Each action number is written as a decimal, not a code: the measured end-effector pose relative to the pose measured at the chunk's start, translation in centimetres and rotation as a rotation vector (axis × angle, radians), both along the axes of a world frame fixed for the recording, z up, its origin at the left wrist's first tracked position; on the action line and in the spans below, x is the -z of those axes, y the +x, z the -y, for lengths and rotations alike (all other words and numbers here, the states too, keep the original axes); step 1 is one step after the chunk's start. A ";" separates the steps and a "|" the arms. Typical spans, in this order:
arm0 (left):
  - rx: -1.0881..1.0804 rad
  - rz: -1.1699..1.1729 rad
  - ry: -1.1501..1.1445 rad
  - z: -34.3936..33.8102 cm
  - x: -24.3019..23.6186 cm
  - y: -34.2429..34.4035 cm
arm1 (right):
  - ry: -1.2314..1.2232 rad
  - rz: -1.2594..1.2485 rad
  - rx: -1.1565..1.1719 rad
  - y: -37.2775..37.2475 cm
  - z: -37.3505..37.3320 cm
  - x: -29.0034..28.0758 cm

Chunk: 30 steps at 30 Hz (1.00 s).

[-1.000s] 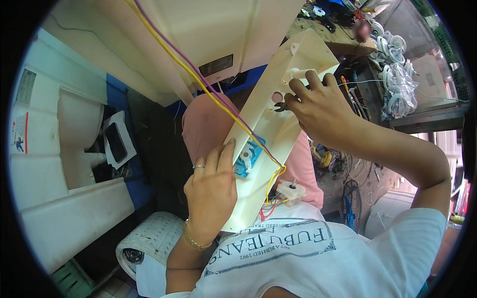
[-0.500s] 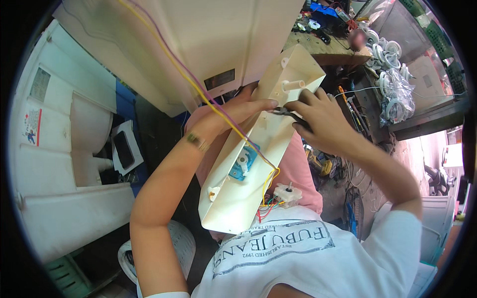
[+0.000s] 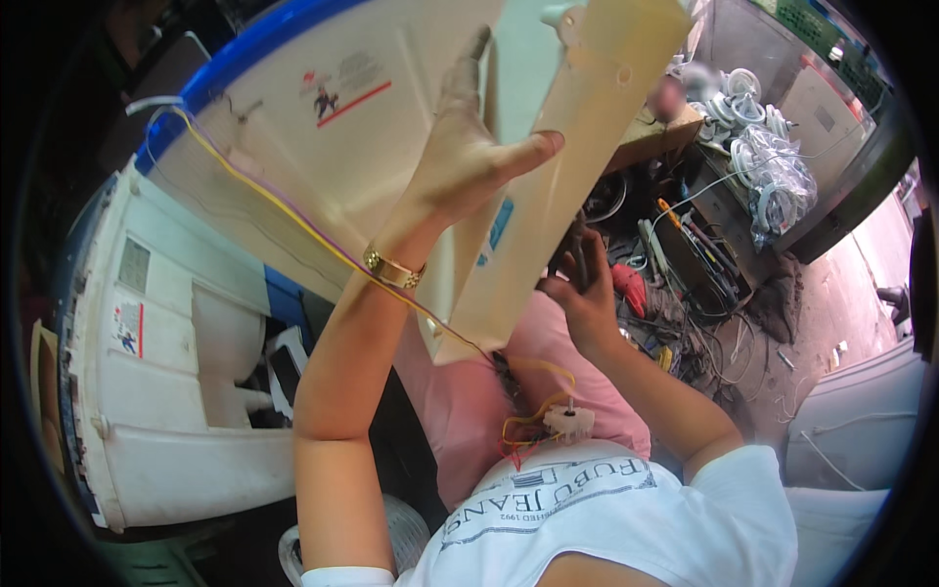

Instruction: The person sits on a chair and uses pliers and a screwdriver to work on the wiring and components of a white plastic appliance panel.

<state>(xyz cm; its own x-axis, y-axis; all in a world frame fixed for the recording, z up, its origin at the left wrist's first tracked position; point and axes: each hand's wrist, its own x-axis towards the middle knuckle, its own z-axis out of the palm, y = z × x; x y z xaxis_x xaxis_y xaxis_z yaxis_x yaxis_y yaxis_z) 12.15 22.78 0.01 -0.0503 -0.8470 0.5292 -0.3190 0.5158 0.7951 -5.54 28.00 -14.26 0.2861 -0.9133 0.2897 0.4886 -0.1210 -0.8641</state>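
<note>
A long cream plastic housing (image 3: pixel 558 186) is tilted up over my lap, its upper end raised. My left hand (image 3: pixel 474 161) grips it, with the thumb lying across its wall and the fingers extended along the far side. A sliver of a blue part (image 3: pixel 496 232) shows inside. Below the housing's right side, my right hand (image 3: pixel 589 293) is closed around dark pliers (image 3: pixel 575 245), which are partly in shadow. Yellow and purple wires (image 3: pixel 293 220) run across my left wrist to the housing's lower end. On my lap rests a small whitish timer unit (image 3: pixel 569 421) with a shaft and coloured wires.
A large white machine body with a blue rim (image 3: pixel 230 54) stands ahead. Another white machine shell (image 3: pixel 186 460) is at left. To the right lie a tray of hand tools (image 3: pixel 706 249), tangled cables, a red tool (image 3: pixel 629 291) and bagged white round parts (image 3: pixel 773 176).
The housing has been lifted and tipped, hiding most of its inside. My left hand rose with it. My right hand and the pliers moved down, away from the housing's inner post.
</note>
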 end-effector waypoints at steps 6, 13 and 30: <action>0.092 -0.157 -0.376 -0.9 -4.4 -0.8 | -0.242 -0.069 0.455 2.5 8.1 -6.2; -0.295 -0.261 0.290 -7.7 7.7 7.4 | -0.660 -0.436 0.463 -6.5 13.4 -11.7; -0.680 0.641 -0.121 -24.9 14.3 4.1 | -1.408 -0.944 -0.318 -4.8 10.9 -2.2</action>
<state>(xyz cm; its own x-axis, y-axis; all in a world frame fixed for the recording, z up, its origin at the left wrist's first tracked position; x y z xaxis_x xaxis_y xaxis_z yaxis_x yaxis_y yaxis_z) 16.23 47.73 -14.30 0.1224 -0.7427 0.6583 -0.9401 0.1259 0.3168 -10.35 17.12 -12.10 0.9197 -0.0035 0.3926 0.0677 -0.9836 -0.1672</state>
